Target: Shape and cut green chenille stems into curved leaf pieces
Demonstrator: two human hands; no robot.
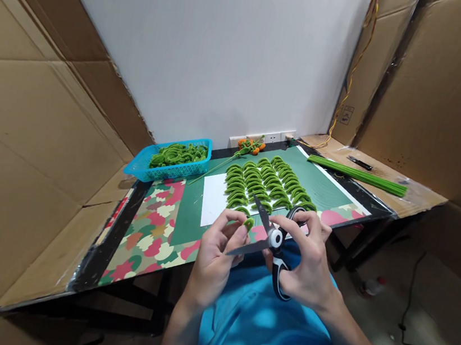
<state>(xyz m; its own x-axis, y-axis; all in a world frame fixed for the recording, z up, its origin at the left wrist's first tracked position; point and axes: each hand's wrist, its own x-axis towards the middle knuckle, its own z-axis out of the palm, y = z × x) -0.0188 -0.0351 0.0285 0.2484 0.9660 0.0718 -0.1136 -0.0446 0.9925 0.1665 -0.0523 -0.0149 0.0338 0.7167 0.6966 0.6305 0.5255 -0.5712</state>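
Observation:
Between the thumb and fingers of my left hand [216, 250] is a small fuzzy green pipe-cleaner piece [248, 223]. My right hand [307, 262] grips black-and-white scissors [275, 239] by the handles. Their blades are spread apart, pointing left, with the green piece between them and the lower blade passing close by my left thumb. Just beyond my hands, rows of curved green pipe-cleaner pieces [257, 183] lie in several columns on a white sheet [212, 198].
A blue basket [165, 173] with more green pieces stands at the back left. An orange-and-green pipe-cleaner flower [251, 145] lies by the wall. Straight green pipe cleaners [357, 175] and a black cutter-like tool [360, 163] lie at the right. Cardboard walls [444, 99] flank the table.

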